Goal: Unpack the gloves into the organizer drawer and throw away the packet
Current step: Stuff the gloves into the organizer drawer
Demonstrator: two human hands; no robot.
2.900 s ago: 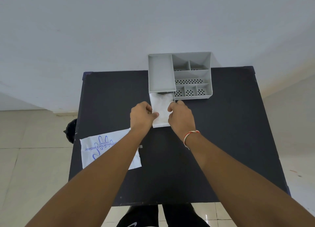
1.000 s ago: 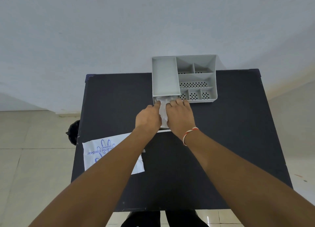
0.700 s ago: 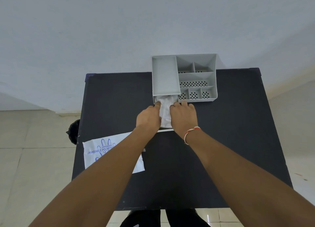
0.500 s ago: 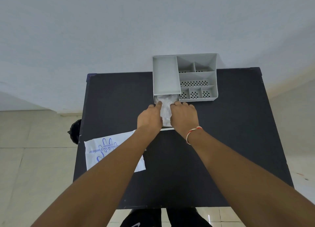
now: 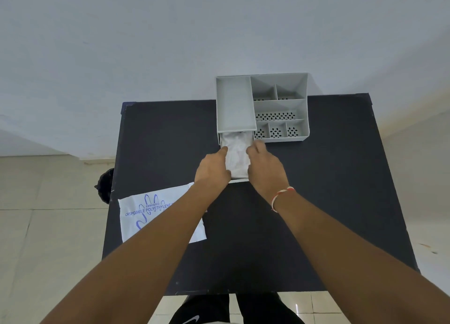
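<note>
At the left edge of the black rectangular table (image 5: 316, 202) a dark round bin (image 5: 105, 185) stands on the floor, partly hidden by the table. Near the front-left corner lies the flat white plastic packet with blue printed letters (image 5: 148, 214), which looks empty; it seems light and slippery, so it is probably best pinched at a free corner or edge. In the middle, the left hand (image 5: 211, 169) presses on the left side of the thin translucent white gloves (image 5: 237, 153), fingers close together and curled. The gloves lie inside the pulled-out grey drawer (image 5: 238, 180), in a soft and crumpled stack that likely springs up if not pushed flat. The right hand (image 5: 265, 168) holds the right side, fingers slightly bent, the thumb near the drawer wall. At the back edge stands the grey plastic organizer with perforated compartments (image 5: 280, 109).
</note>
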